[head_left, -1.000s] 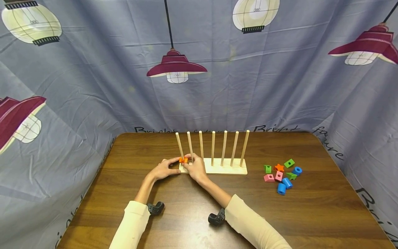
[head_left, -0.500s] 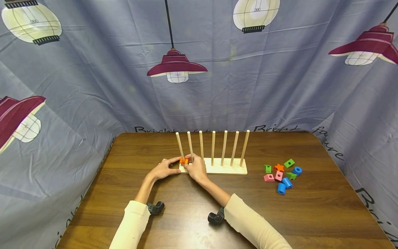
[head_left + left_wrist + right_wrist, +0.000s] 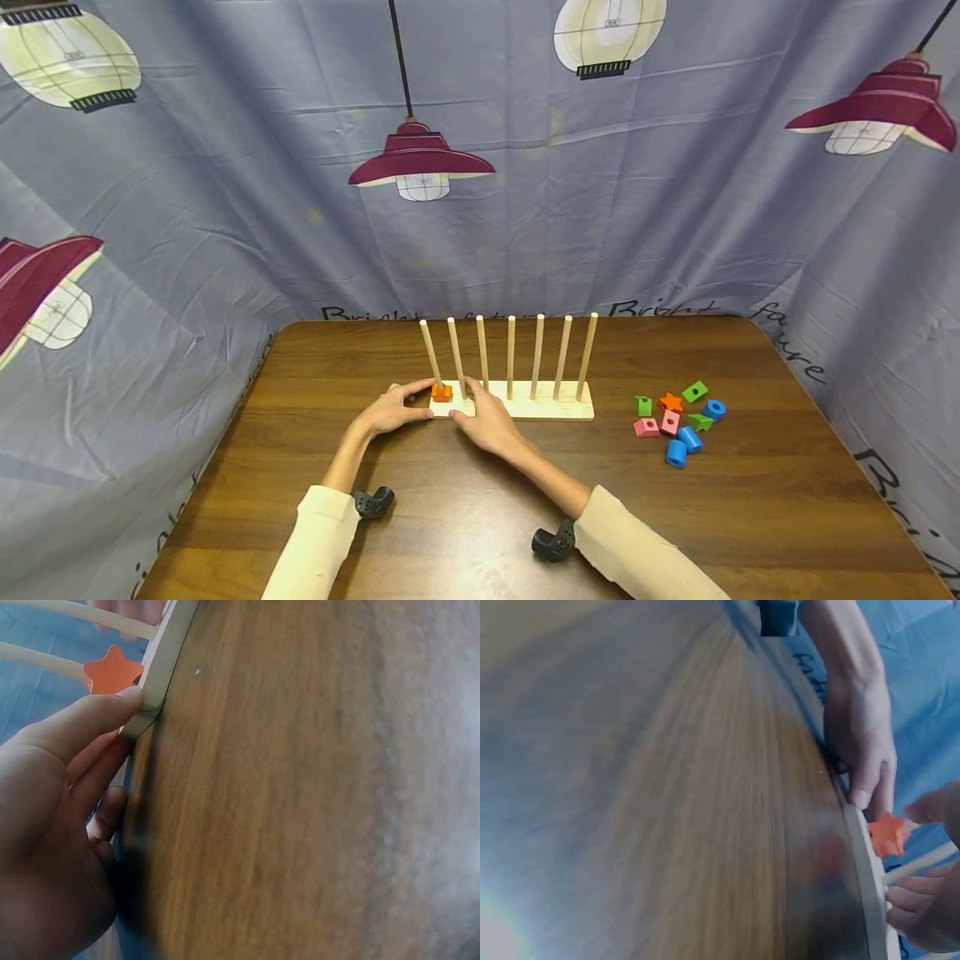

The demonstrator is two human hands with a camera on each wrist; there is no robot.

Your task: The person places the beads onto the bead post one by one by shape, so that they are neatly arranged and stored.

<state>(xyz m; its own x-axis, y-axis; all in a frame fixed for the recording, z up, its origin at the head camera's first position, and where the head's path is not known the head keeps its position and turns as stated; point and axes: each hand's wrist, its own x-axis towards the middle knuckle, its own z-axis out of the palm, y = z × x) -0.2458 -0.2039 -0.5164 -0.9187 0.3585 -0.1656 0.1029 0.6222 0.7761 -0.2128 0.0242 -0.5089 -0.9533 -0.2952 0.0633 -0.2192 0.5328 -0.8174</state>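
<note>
A pale wooden peg board (image 3: 551, 408) with several upright dowels stands on the table. An orange star bead (image 3: 442, 393) sits low around its leftmost dowel (image 3: 431, 354). At the board's left end, my left hand (image 3: 386, 411) grips the board between thumb and fingers. In the left wrist view that thumb (image 3: 112, 709) lies on the board's edge, just below the star (image 3: 112, 671). My right hand (image 3: 487, 421) is just right of the star, apart from it, thumb and fingers spread. The right wrist view shows nothing held between the right thumb and fingers (image 3: 915, 900).
Loose beads lie right of the board: another orange star (image 3: 671, 402), pink blocks (image 3: 670, 422), green blocks (image 3: 695, 392) and blue cylinders (image 3: 677, 453). A printed curtain (image 3: 510, 242) hangs behind the brown table (image 3: 450, 533). Each wrist wears a black camera (image 3: 553, 542).
My right hand has let go of the star bead and drawn back to the right. The star now rests lower on the leftmost dowel. My left hand has stayed at the board's end.
</note>
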